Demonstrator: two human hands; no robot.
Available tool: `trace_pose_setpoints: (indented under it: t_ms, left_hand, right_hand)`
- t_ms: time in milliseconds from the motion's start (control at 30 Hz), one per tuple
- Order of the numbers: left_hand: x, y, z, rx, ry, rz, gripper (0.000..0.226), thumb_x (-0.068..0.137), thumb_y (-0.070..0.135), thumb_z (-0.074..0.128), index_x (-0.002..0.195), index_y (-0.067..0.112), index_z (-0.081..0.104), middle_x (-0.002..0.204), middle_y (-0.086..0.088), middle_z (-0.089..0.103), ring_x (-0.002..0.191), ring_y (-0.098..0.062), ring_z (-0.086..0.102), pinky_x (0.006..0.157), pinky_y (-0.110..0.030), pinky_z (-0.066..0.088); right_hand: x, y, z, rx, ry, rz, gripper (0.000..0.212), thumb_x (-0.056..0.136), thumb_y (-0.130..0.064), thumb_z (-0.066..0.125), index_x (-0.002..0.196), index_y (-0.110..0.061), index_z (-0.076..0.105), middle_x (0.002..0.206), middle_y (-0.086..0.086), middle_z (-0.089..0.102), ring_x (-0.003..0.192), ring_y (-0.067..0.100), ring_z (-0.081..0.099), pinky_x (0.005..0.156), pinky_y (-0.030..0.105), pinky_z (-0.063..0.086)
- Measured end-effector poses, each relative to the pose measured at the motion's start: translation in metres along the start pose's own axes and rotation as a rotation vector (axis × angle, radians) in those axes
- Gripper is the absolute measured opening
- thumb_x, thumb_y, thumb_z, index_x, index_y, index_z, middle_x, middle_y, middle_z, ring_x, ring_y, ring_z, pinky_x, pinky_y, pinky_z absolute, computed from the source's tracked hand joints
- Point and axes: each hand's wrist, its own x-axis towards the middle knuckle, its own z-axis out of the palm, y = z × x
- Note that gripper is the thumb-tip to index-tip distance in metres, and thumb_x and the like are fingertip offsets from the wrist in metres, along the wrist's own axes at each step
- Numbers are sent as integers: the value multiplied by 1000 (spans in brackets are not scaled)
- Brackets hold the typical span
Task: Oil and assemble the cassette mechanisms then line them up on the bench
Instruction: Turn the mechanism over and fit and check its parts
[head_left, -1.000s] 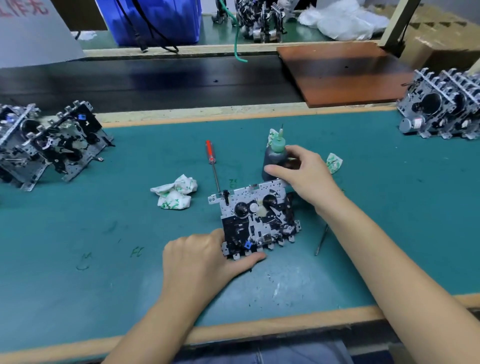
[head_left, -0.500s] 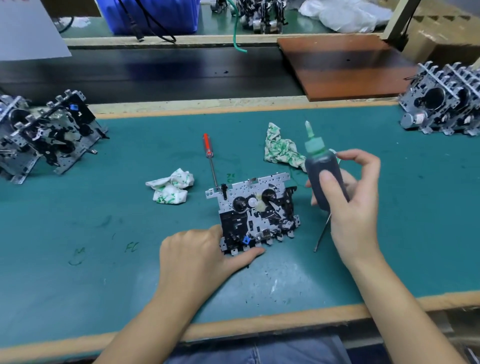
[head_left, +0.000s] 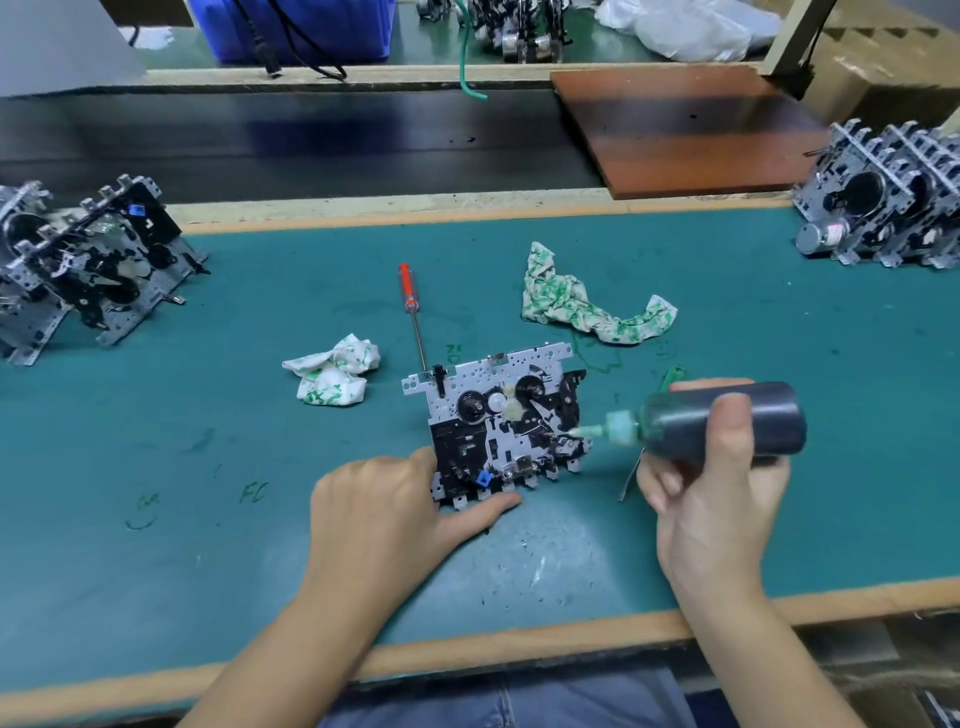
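right hand (head_left: 711, 499) fingers wrap oil bottle (head_left: 727, 421) | left hand (head_left: 384, 514) fingers hidden, thumb along mechanism (head_left: 498, 421)

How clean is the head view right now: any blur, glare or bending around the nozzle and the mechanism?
Head view: the cassette mechanism and oil bottle are sharp, though the pale nozzle tip blends into the metal. Soft glare on the mat near the left hand. Wide-angle bending curves the bench edges; the right hand is unblurred.
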Motion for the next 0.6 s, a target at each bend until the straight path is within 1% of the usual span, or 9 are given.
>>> trace_pose_setpoints:
  t_ms: [33,100,133,200,267,367,433,500,600]
  left_hand:
    - [0,0,0,-1,-2,0,71,68,79,40,41,14,48,30,0,35,27,-22,41,37,-20,24]
    - [-1,0,0,1,-7,-3,70,68,78,40,41,14,48,30,0,35,28,-22,42,38,-20,23]
    - [0,0,0,4,-9,-3,70,68,79,39,42,14,50,31,0,35,28,-22,42,38,-19,23]
    - [0,0,0,3,-13,-2,70,68,79,39,42,15,51,31,1,35,28,-22,42,39,-19,22]
    - [0,0,-1,1,-9,2,70,69,79,39,41,15,48,30,1,35,28,-21,41,39,-19,22]
    - [-1,0,-1,-2,-10,4,71,69,78,39,41,14,47,30,1,34,27,-21,40,37,-19,23]
    - [-1,0,0,-5,-10,3,71,69,78,39,41,13,46,30,0,34,28,-21,40,37,-20,24]
    - [0,0,0,-5,-10,2,70,68,78,40,41,14,46,31,0,35,28,-22,41,37,-20,24]
    - [-1,0,0,-10,-6,6,69,68,78,40,41,15,46,31,0,36,28,-22,42,37,-21,24]
  right_hand:
    - [-1,1,1,-43,14,-29,20,64,-49,61,63,-30,67,51,-11,54,33,1,38,35,10,29]
    - [-3,2,2,-106,58,-54,15,63,-49,59,61,-37,68,55,-13,60,42,-1,52,36,12,35]
    - [-4,2,2,-129,65,-54,14,62,-49,60,62,-37,68,57,-15,62,48,-1,57,38,13,39]
    - [-5,4,1,-166,51,-46,22,60,-48,62,67,-28,66,59,-16,63,56,-1,62,41,16,46]
    - [-7,5,2,-190,25,-37,33,60,-46,64,74,-17,58,58,-14,62,56,0,62,42,17,47]
    - [-7,5,4,-188,-22,-30,48,62,-44,64,80,-1,53,52,-11,56,46,0,55,39,13,41]
    - [-7,5,3,-187,-50,-36,47,64,-43,64,82,0,53,50,-11,55,42,0,51,38,11,38]
    - [-6,6,3,-198,-55,-40,44,64,-43,64,79,-4,53,49,-10,55,41,0,51,38,11,37]
    - [-6,7,3,-217,-72,-50,42,66,-44,64,76,-5,53,49,-11,55,41,0,50,38,11,37]
